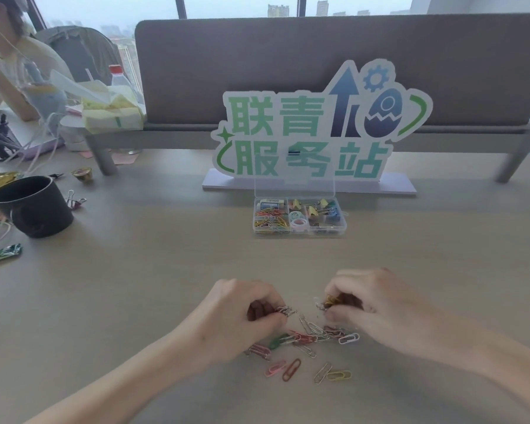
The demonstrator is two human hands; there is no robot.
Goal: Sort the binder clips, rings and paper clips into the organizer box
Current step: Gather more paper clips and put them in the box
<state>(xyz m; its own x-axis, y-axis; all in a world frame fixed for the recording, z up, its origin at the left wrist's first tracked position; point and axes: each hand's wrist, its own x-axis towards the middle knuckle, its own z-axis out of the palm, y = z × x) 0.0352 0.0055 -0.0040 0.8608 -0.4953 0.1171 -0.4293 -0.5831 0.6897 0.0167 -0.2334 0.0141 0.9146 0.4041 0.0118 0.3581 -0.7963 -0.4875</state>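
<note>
Hands low over a loose pile of paper clips (311,336) on the tabletop (135,286). Left hand (242,313) grip: fingers curled, pinching a small bunch of silver clips. Right hand (371,304) grip: fingers curled round a gold-ish bunch, colour hard to call under the fingers. A few stray clips lie nearer the body. Organizer box (300,231) sits well beyond, lid up: paper clips in left compartments, rings (298,218) in the middle, binder clips (322,208) at right. Sign (312,123) stands behind it. Black cup (31,206) far left.
</note>
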